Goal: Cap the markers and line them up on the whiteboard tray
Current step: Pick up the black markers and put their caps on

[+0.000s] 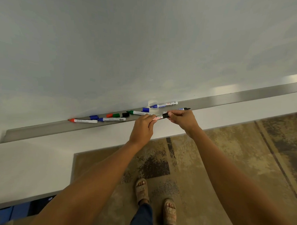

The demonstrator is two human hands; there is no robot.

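Along the tray [42, 131] under the whiteboard [113, 43] lie open markers and loose caps. Near its left end is a red marker [84, 121], then a blue marker [113, 119]. Over the tray's front edge, the left hand [142, 129] has a tight grip on a marker [156, 118]. The right hand [183, 119] pinches a black cap [165, 115] at its tip.

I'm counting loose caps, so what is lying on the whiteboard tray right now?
On the tray: loose caps, two blue, red, green, black, plus uncapped markers. The left hand and right hand cover whatever lies behind them.
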